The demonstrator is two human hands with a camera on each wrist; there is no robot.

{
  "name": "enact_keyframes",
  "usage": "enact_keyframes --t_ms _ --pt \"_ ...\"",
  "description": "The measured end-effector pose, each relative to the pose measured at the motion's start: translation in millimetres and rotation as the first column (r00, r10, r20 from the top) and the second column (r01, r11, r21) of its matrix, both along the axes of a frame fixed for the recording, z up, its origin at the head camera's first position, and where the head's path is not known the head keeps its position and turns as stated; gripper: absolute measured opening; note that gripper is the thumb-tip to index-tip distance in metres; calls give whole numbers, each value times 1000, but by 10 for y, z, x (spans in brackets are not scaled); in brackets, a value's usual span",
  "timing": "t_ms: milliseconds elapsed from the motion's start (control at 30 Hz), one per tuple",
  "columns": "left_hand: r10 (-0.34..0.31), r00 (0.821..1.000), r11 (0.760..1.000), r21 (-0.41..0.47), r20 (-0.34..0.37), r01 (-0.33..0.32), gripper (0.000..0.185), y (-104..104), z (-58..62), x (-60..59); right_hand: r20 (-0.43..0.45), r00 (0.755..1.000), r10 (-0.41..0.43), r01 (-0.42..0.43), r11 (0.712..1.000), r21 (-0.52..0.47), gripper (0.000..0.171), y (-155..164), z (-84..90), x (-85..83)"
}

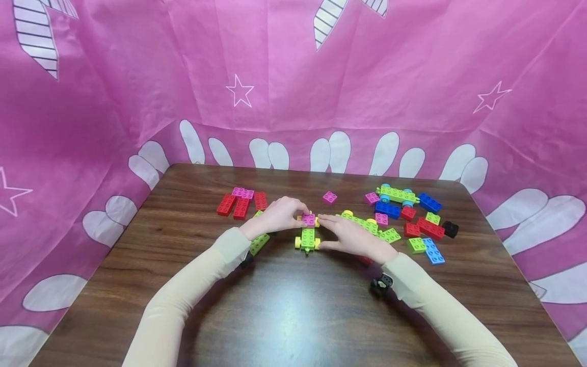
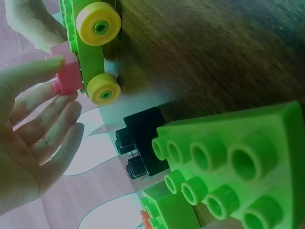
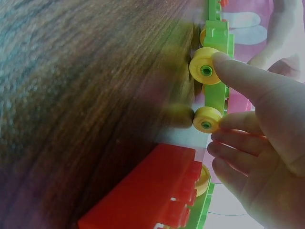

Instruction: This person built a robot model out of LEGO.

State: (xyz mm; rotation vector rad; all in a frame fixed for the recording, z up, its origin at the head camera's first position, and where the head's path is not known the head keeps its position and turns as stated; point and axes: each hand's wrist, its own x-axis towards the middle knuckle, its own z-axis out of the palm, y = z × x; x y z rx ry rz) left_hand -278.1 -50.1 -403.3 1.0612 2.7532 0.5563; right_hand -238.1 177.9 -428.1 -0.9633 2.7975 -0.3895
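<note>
At desk [image 1: 192, 306] centre, left hand [image 1: 277, 216] pinches pink brick [image 1: 309, 219] onto green car [image 1: 308, 238] w/ yellow wheels; right hand [image 1: 355, 237] fingers steady it, uncurled. Brick seemingly not yet pressed home; spare bricks [image 1: 424, 229] lie right.

Dark wooden table [image 1: 284, 311] strewn with coloured toy bricks [image 1: 424, 224].

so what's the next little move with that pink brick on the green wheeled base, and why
Probably press the pink brick straight down. The left hand pinches it on top of the green wheeled base, while the right hand steadies the base at its yellow wheels. Whether the studs have fully seated cannot be told, so a firm downward push seems the likely step.
</note>
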Motion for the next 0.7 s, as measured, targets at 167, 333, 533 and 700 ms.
enact_keyframes --t_ms 167,333,533,700 --pt "17 1000 1000 2 10 -17 33 7 0 -4 -8 1000 7 -7 1000 0 73 -7 -2 -7" --pt "31 999 1000 3 13 -31 32 19 3 0 -11 1000 10 -10 1000 2 73 -6 2 -1" --pt "29 999 1000 -5 -17 -29 29 59 0 5 -7 1000 7 -7 1000 3 73 -2 10 7" --pt "52 998 999 -16 -21 -52 29 76 -9 24 0 1000 1 -1 1000 -1 73 -7 24 14"
